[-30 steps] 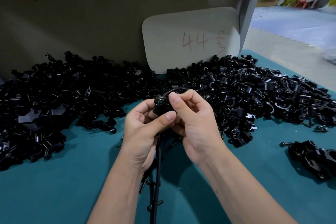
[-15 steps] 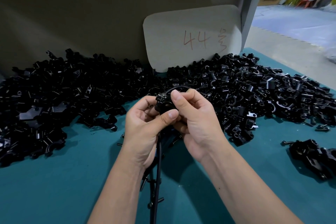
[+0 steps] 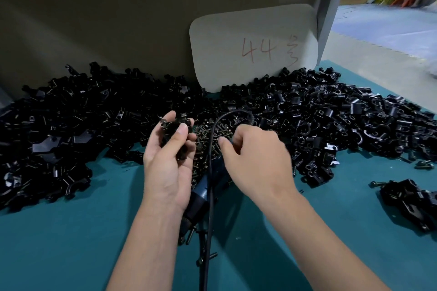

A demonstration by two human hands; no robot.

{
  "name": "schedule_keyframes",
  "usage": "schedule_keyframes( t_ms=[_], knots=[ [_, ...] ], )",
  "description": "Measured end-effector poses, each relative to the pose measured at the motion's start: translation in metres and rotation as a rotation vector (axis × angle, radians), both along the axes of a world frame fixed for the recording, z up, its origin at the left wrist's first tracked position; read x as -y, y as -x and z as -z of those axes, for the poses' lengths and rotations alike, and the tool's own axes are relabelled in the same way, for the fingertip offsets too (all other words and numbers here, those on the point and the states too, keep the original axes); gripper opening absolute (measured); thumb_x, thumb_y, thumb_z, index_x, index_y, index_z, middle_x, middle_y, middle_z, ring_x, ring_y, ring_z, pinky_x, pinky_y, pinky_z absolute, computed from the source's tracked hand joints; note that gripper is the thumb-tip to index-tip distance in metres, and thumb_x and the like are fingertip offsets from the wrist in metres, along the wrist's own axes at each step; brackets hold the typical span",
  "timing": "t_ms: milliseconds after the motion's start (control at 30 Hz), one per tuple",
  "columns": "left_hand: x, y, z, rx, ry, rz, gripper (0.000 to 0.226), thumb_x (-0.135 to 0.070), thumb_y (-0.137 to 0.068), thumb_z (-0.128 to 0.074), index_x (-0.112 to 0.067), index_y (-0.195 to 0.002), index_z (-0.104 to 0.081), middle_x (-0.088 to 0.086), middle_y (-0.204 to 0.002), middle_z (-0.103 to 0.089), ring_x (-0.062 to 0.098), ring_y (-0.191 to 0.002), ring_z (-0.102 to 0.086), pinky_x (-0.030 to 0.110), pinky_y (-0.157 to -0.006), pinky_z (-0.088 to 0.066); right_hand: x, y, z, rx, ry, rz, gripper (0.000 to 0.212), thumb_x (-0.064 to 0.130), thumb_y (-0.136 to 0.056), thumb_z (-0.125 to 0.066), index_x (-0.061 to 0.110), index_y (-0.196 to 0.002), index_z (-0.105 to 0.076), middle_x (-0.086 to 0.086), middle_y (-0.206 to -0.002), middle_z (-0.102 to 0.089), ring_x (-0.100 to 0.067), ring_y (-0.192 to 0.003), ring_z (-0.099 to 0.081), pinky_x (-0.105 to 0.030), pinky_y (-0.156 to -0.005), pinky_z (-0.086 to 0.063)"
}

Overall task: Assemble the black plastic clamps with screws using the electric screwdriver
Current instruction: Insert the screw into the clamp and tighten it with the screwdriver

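My left hand (image 3: 169,168) grips a black plastic clamp (image 3: 171,130), thumb pressed over its front, raised a little above the table. My right hand (image 3: 255,158) hovers, blurred, just right of it above a small heap of dark screws (image 3: 204,133). Its fingers curl downward and hide their tips. The electric screwdriver (image 3: 201,194), blue-bodied, lies on the teal table (image 3: 71,243) under both hands. Its black cable (image 3: 210,220) arcs up between them.
Large piles of loose black clamp parts cover the table to the left (image 3: 71,125) and right (image 3: 331,120). A few assembled clamps (image 3: 411,198) lie at the right edge. A cardboard sign marked 44 (image 3: 255,47) leans on the back wall.
My hands were together on the clamp; now the right hand has let go and moved right over the screws. The left hand keeps the clamp and has shifted left.
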State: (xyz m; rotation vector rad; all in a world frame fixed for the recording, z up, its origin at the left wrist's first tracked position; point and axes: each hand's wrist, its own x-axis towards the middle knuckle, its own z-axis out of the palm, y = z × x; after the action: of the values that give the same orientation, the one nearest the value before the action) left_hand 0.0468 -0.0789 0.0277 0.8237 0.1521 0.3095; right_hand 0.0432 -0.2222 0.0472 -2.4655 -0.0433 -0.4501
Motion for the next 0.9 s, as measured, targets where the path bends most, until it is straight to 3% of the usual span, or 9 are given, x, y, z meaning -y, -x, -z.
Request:
schedule_keyframes(
  t_ms=[100, 167, 233, 367, 500, 567, 633, 767, 900],
  knots=[
    [-0.001, -0.002, 0.002, -0.045, 0.069, 0.007, 0.018, -0.010, -0.095, -0.066, -0.013, -0.112, -0.069, 0.009, -0.098, -0.074, 0.014, -0.076, -0.060, 0.019, -0.062, -0.048, 0.018, -0.006, -0.009, -0.172, 0.302, 0.027, 0.053, 0.059, -0.096, -0.055, 0.016, -0.066, -0.045, 0.001, -0.064, -0.051, -0.024, -0.056, -0.047, -0.032, -0.061, -0.039],
    [0.001, -0.002, 0.002, -0.067, 0.104, -0.005, 0.020, -0.024, -0.090, -0.073, -0.013, -0.106, -0.066, 0.009, -0.096, -0.070, 0.013, -0.071, -0.056, 0.019, -0.056, -0.042, 0.026, -0.009, -0.011, -0.264, 0.325, 0.042, 0.055, 0.060, -0.098, -0.051, 0.018, -0.065, -0.039, -0.002, -0.070, -0.049, -0.029, -0.064, -0.049, -0.035, -0.066, -0.041],
    [0.002, -0.004, 0.003, -0.116, 0.067, -0.036, 0.014, -0.025, -0.094, -0.073, -0.015, -0.097, -0.064, 0.007, -0.092, -0.069, 0.011, -0.066, -0.054, 0.019, -0.052, -0.038, 0.026, -0.010, -0.008, -0.249, 0.293, 0.093, 0.056, 0.062, -0.101, -0.045, 0.019, -0.068, -0.036, -0.005, -0.076, -0.050, -0.031, -0.069, -0.050, -0.036, -0.066, -0.041],
    [0.004, -0.004, 0.004, -0.165, -0.064, -0.108, 0.013, -0.008, -0.098, -0.061, -0.014, -0.086, -0.060, 0.006, -0.085, -0.069, 0.013, -0.060, -0.051, 0.020, -0.046, -0.035, 0.011, -0.008, 0.006, -0.331, 0.075, 0.044, 0.066, 0.074, -0.096, -0.045, 0.013, -0.070, -0.055, -0.002, -0.064, -0.062, -0.022, -0.060, -0.057, -0.034, -0.057, -0.043],
    [0.009, -0.004, 0.001, -0.148, -0.088, -0.078, 0.016, -0.006, -0.096, -0.057, -0.013, -0.083, -0.061, 0.008, -0.084, -0.068, 0.014, -0.057, -0.051, 0.021, -0.044, -0.033, 0.002, -0.007, 0.016, -0.366, -0.263, 0.040, 0.064, 0.075, -0.078, -0.069, 0.014, -0.061, -0.058, 0.009, -0.042, -0.054, -0.012, -0.042, -0.057, -0.028, -0.045, -0.048],
    [0.012, -0.006, 0.000, -0.136, -0.099, -0.052, 0.015, -0.004, -0.096, -0.056, -0.011, -0.084, -0.061, 0.009, -0.082, -0.067, 0.014, -0.057, -0.051, 0.020, -0.043, -0.032, -0.003, -0.006, 0.022, -0.355, -0.408, 0.060, 0.055, 0.067, -0.077, -0.075, 0.013, -0.069, -0.066, 0.004, -0.049, -0.061, -0.015, -0.046, -0.061, -0.035, -0.051, -0.059],
    [0.013, -0.006, 0.001, -0.128, -0.105, -0.032, 0.014, -0.003, -0.096, -0.056, -0.009, -0.084, -0.060, 0.010, -0.083, -0.065, 0.014, -0.057, -0.049, 0.020, -0.043, -0.031, -0.006, -0.005, 0.025, -0.358, -0.532, 0.081, 0.048, 0.060, -0.077, -0.078, 0.012, -0.075, -0.071, -0.002, -0.062, -0.070, -0.019, -0.051, -0.062, -0.043, -0.055, -0.059],
    [0.013, -0.003, -0.001, -0.073, -0.088, 0.024, 0.010, -0.009, -0.095, -0.058, -0.010, -0.085, -0.057, 0.008, -0.083, -0.064, 0.014, -0.057, -0.047, 0.020, -0.046, -0.032, -0.009, -0.005, 0.028, -0.387, -0.768, 0.078, 0.043, 0.046, -0.073, -0.077, 0.006, -0.085, -0.071, -0.005, -0.062, -0.064, -0.019, -0.054, -0.049, -0.038, -0.053, -0.041],
    [0.012, 0.001, -0.012, 0.051, -0.090, 0.045, 0.008, -0.013, -0.089, -0.058, -0.013, -0.082, -0.057, 0.007, -0.081, -0.065, 0.014, -0.056, -0.048, 0.020, -0.047, -0.033, -0.012, 0.002, 0.021, -0.199, -0.819, 0.021, 0.038, 0.051, -0.071, -0.071, 0.016, -0.087, -0.070, 0.003, -0.068, -0.070, -0.014, -0.053, -0.057, -0.035, -0.051, -0.049]
  ],
)
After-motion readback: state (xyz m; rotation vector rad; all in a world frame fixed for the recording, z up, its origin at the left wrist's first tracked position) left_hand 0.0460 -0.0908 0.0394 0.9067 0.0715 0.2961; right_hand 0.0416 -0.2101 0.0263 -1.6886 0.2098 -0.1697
